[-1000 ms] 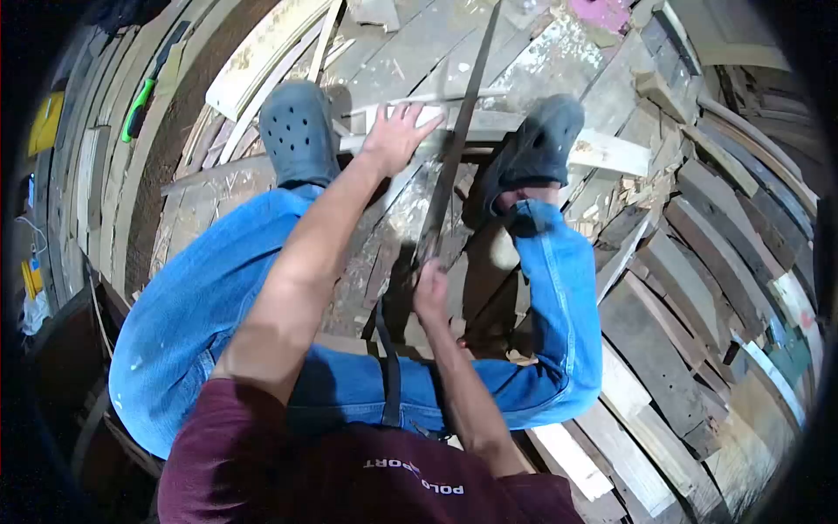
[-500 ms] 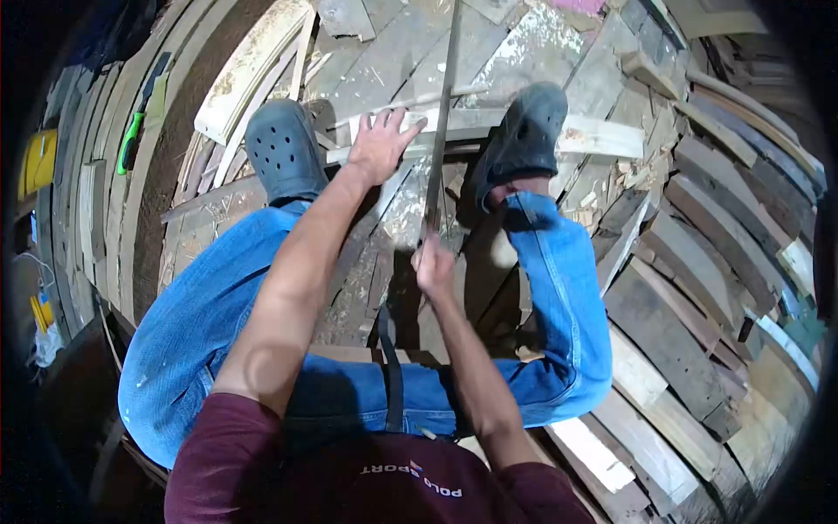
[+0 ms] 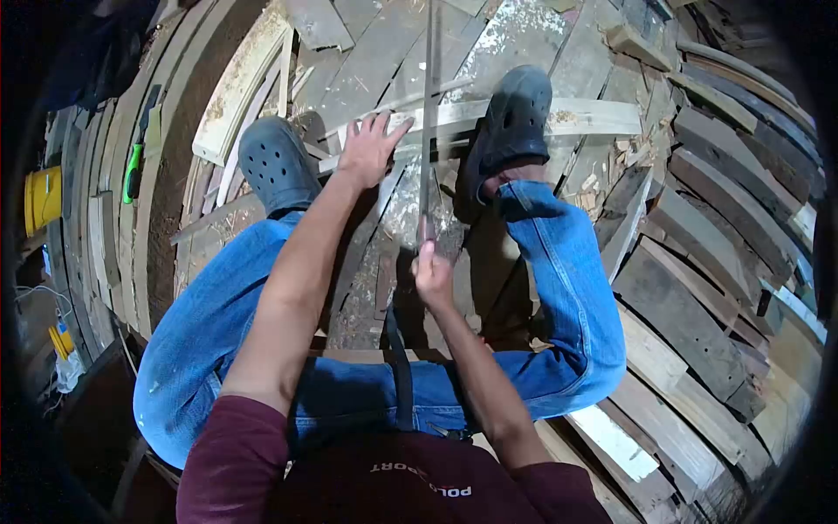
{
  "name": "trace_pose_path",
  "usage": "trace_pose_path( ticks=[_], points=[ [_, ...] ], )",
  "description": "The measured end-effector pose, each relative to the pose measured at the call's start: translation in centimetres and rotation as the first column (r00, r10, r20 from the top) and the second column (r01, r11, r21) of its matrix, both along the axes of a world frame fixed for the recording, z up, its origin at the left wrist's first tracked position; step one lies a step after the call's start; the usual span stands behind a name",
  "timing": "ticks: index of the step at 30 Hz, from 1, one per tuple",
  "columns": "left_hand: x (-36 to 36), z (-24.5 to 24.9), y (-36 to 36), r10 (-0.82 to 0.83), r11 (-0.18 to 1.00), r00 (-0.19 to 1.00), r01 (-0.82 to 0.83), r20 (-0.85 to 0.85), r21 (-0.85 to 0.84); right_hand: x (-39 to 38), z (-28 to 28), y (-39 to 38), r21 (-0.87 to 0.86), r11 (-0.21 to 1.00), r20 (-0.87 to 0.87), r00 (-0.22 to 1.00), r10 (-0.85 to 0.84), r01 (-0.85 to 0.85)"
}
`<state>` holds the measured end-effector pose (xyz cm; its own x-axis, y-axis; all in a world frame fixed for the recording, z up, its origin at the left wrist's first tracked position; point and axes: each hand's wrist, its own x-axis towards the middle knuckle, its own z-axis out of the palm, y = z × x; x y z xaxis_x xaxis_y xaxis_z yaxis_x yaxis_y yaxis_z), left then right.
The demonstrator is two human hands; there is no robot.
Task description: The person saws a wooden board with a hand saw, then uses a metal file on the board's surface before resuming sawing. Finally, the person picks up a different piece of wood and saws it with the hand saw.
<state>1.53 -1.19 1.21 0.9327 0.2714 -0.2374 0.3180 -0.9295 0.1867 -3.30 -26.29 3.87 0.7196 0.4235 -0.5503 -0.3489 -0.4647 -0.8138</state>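
A pale curved wooden board [image 3: 598, 118] lies crosswise on the floor, partly under the dark clog [image 3: 517, 109] on my right foot. My left hand [image 3: 367, 153] rests on the board's left part with its fingers spread. In my right hand [image 3: 432, 275] is the handle of a long, narrow metal blade, seen nearly edge-on, which looks like a handsaw [image 3: 431, 113]. Its blade points away from me and crosses the board between my left hand and the right clog. The far tip lies beyond the top edge, and the teeth cannot be made out.
Another clog [image 3: 278, 166] stands left of my left hand. Stacked wood pieces [image 3: 698, 271] fill the right side. On the left, a green-handled tool [image 3: 133, 170] lies on long planks, near a yellow spool [image 3: 42, 199]. Wood chips litter the worn floorboards.
The saw blade now stands more nearly straight up in the view, its upper part shifted left. My right hand is slightly lower. My left hand stays on the board while the whole view shifts slightly.
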Motion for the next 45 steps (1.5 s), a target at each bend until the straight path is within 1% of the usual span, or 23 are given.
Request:
trace_pose_path(
  ticks=[5,8,9,11,13,14,17,18,21,22,24,25,26,29,33,34,36,37,38,39,41,44,45],
  points=[
    [0.2,-0.6,-0.2,0.004,1.0,1.0,-0.004,0.004,0.028,-1.4,-1.5,-0.9,-0.059,0.998,0.068,0.997,0.032,-0.028],
    [0.1,-0.1,-0.1,-0.006,1.0,1.0,0.006,0.011,0.003,-0.5,0.2,-0.6,-0.108,0.994,0.075,0.997,0.028,-0.02],
    [-0.1,-0.7,0.0,-0.003,1.0,0.999,0.003,0.037,-0.005,-0.5,1.0,-1.0,-0.081,0.996,0.009,0.999,0.048,-0.047],
    [0.0,-0.7,0.1,0.002,1.0,1.0,-0.002,-0.005,-0.001,-2.6,-0.4,-2.5,-0.095,0.995,-0.024,1.0,-0.007,0.005],
    [0.3,0.2,0.1,-0.009,1.0,0.998,0.01,-0.063,0.02,-2.7,0.9,-2.1,-0.105,0.994,-0.065,0.998,0.015,-0.022],
    [0.3,-0.4,0.1,0.0,1.0,1.0,0.0,-0.009,0.024,-2.4,1.8,-1.8,-0.136,0.988,-0.017,0.997,0.072,-0.073],
    [-0.2,-1.8,0.0,0.012,0.999,0.996,-0.016,0.094,0.041,-2.0,2.1,-2.1,-0.189,0.98,-0.062,0.997,0.048,-0.059],
    [0.0,-1.8,0.1,0.018,0.999,0.997,-0.02,0.07,0.038,-2.0,1.6,-2.6,-0.156,0.986,-0.066,0.997,0.043,-0.053],
    [-0.5,-2.1,-0.1,0.034,0.999,0.997,-0.037,0.066,0.032,-2.6,1.0,-4.1,-0.209,0.975,0.049,0.995,0.088,-0.076],
    [-0.3,-2.1,0.0,0.034,0.999,0.996,-0.037,0.083,0.039,-2.5,2.1,-4.6,-0.224,0.964,-0.009,0.989,0.148,-0.146],
    [0.1,-1.9,0.3,0.026,0.998,0.999,-0.029,0.039,0.057,-3.0,0.0,-5.2,-0.293,0.94,0.082,0.975,0.208,-0.176],
    [0.1,-1.8,0.1,0.024,0.998,1.0,-0.026,0.017,0.066,-2.6,1.7,-3.7,-0.338,0.921,0.115,0.963,0.243,-0.192],
    [0.0,-2.0,-0.1,0.025,0.998,0.999,-0.028,0.042,0.064,-1.4,3.2,-2.4,-0.214,0.973,-0.066,0.995,0.073,-0.085],
    [-0.4,-1.5,-0.1,0.039,0.999,0.999,-0.04,0.037,0.033,1.2,0.8,0.0,-0.099,0.993,-0.017,0.998,0.068,-0.07],
    [0.0,-1.2,0.2,0.031,0.999,0.999,-0.032,0.039,0.018,-2.5,0.6,-3.1,-0.275,0.948,0.089,0.977,0.192,-0.161],
    [0.0,-1.1,0.2,0.028,0.999,0.999,-0.029,0.021,0.026,-3.3,0.6,-3.4,-0.196,0.974,0.07,0.99,0.125,-0.109],
    [0.3,-0.4,0.0,0.016,1.0,0.998,-0.015,-0.062,0.027,-2.0,1.0,-2.5,-0.189,0.977,0.029,0.994,0.106,-0.099],
    [0.1,-1.2,0.0,-0.003,0.996,0.999,0.005,-0.032,0.088,-1.1,1.2,-1.7,-0.19,0.978,-0.002,0.996,0.087,-0.086],
    [0.1,-1.3,-0.1,0.004,0.999,1.0,-0.004,-0.008,0.05,0.1,0.2,-0.9,-0.037,0.996,0.04,0.996,0.082,-0.081],
    [0.1,-1.1,-0.1,0.01,1.0,1.0,-0.01,0.013,0.014,0.8,1.0,0.2,-0.088,0.994,0.008,0.998,0.06,-0.059],
    [0.1,-0.4,-0.2,0.006,1.0,1.0,-0.006,-0.021,0.017,-0.3,2.7,0.1,-0.008,1.0,-0.034,0.999,0.026,-0.026],
    [0.6,-0.1,0.2,0.008,1.0,1.0,-0.008,0.0,0.004,-3.0,2.4,-1.9,-0.1,0.994,0.094,0.995,0.044,-0.035],
    [0.7,-0.2,0.2,0.008,1.0,1.0,-0.008,-0.008,0.011,-2.2,2.3,-1.6,-0.078,0.995,0.089,0.993,0.074,-0.067]
  ],
)
